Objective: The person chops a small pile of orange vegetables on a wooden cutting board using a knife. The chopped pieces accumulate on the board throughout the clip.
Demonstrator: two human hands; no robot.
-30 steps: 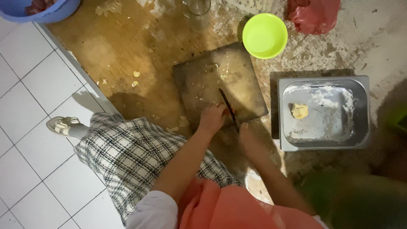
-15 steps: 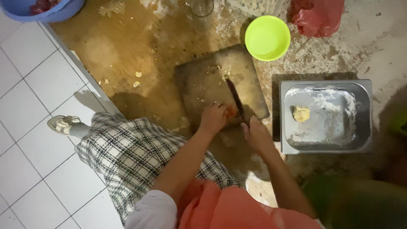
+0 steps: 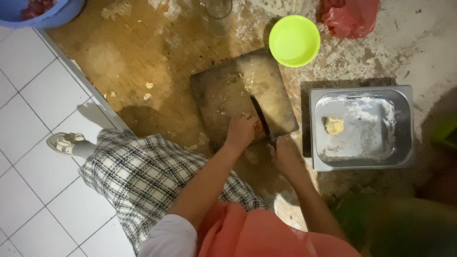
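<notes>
On the cutting board (image 3: 228, 90), right hand (image 3: 287, 153) holds a knife (image 3: 261, 118).

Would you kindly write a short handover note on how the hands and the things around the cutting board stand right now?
Left hand: pressing a small reddish piece down on the dark cutting board.
Right hand: gripping the knife, blade lying on the board beside that piece.
Nearby: an empty green bowl beyond the board; a metal tray to the right with one yellowish lump.
Done: small scraps lie on the board.
Left: the reddish piece is not yet cut up.
</notes>
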